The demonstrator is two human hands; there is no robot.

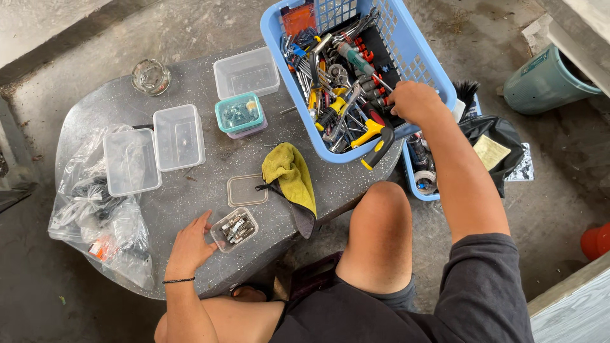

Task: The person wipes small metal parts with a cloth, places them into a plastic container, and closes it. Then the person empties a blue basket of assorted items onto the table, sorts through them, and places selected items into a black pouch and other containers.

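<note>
**Hands at the small box and the tool basket**

While the left hand (pixel 190 244) rests open, fingers touching a small clear box (pixel 234 229) of metal parts, the right hand (pixel 414 101) reaches into the blue basket (pixel 406 47) of tools, grip hidden; yellow cloth (pixel 289 174) lies between.

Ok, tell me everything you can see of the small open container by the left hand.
The small container is a clear plastic box, rectangular with rounded corners, open on top and upright on the speckled grey table near its front edge. It holds a heap of small silvery metal parts, too small to identify. The left hand rests beside it, fingers touching its left side. A flat clear lid lies just behind it, apart, beside a yellow cloth.
</note>
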